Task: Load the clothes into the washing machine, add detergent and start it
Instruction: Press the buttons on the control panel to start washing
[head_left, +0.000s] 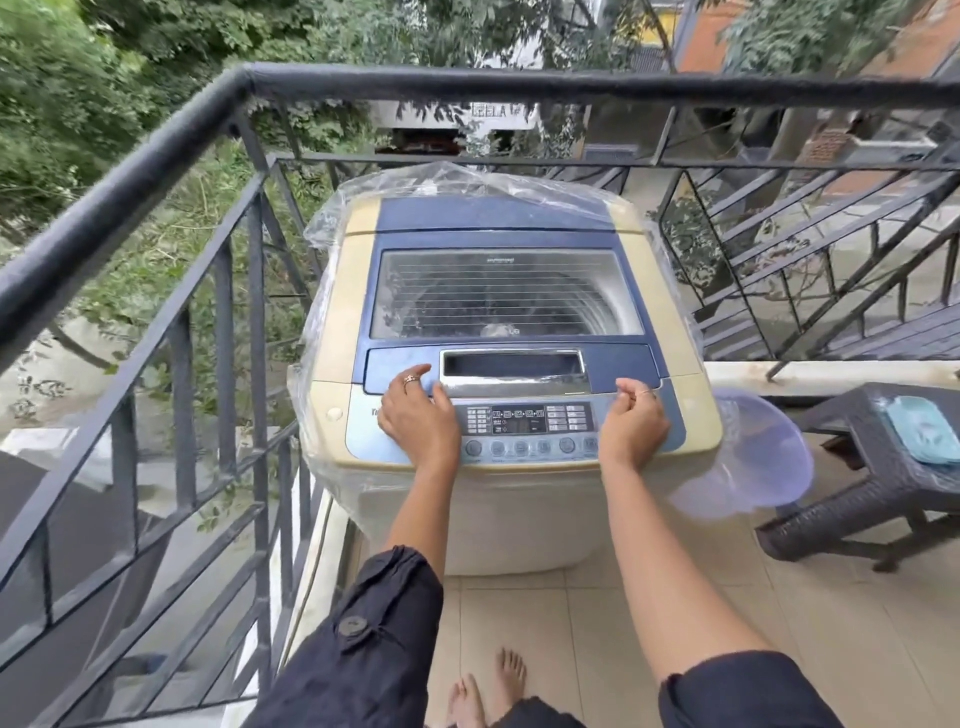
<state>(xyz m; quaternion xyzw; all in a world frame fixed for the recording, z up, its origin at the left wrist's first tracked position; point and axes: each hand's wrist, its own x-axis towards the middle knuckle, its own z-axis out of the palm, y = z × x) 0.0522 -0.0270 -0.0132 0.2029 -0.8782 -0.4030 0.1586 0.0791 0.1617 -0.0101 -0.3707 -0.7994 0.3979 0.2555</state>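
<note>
1. A black metal railing (130, 208) with slanted bars runs down the left edge of the balcony and turns along the back; green trees fill the view beyond it.
2. The washing machine (511, 364), a boxy top-loader in cream and blue plastic, stands on pale floor tiles (597, 623) in the railing corner. A thin, crinkled clear plastic cover (332, 234) bunches around its left, back and right sides.
3. The lid (506, 291) is closed; its window is ribbed and see-through, and the drum shows dimly beneath. No clothes can be made out through it.
4. The left hand (415, 415) lies palm-down on the left of the control panel (530, 426), a flat grey field of small buttons with a dark display. Its fingers (415, 376) are stretched forward and loosely together, tips on the blue strip beside the recessed chrome handle (514, 366); a ring shows on one.
5. The right hand (636, 421) rests on the panel's right end, fingers curled inward with tips pressed close, seemingly pinching clear film, though the film there is hard to see.
6. Dark sleeves cover both upper arms, and bare feet (488, 691) show at the bottom.
7. A translucent lilac plastic tub (753, 467), round-rimmed, sits just beside the machine's right front corner.
8. Farther right stands a dark woven wicker table (857, 499) with a teal rectangular item (924, 431) on top.
</note>
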